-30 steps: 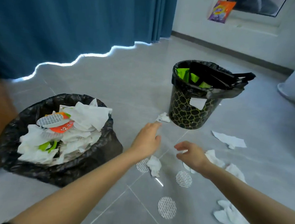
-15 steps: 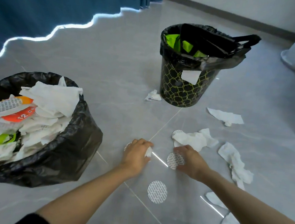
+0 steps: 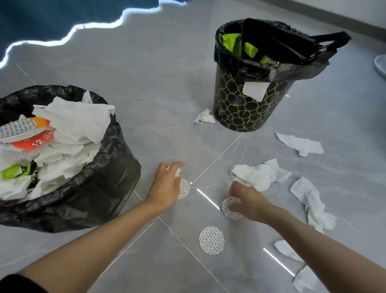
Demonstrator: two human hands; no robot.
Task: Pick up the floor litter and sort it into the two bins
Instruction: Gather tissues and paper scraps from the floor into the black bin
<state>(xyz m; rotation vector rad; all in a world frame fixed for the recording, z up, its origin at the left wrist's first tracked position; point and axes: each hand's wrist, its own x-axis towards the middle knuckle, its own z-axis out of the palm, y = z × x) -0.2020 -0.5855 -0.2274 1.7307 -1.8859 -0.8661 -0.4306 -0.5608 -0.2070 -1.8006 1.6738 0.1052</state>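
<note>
Tissue wad [image 3: 178,172] sits in left fingers [image 3: 172,166]; right fingers [image 3: 235,192] pinch seal disc [image 3: 228,210] edge.

Near bin [image 3: 104,185], bag-lined, heaped with white tissues [image 3: 77,120]; far bin [image 3: 244,108], black with green lattice, upright; crumpled tissues [image 3: 308,198] strewn on floor [image 3: 146,83] at right; one round seal [image 3: 211,240] flat; second seal [image 3: 229,210] pinched by right hand [image 3: 250,205]; small wad [image 3: 178,172] in left hand [image 3: 165,187].

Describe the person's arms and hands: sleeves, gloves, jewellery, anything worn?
The left hand and right hand are bare: no gloves, rings or watch show. The left arm is uncovered along the forearm, with the edge of a black sleeve showing higher up, at the bottom-left corner. The right arm is uncovered up to the frame edge, so no sleeve is in view there.
</note>
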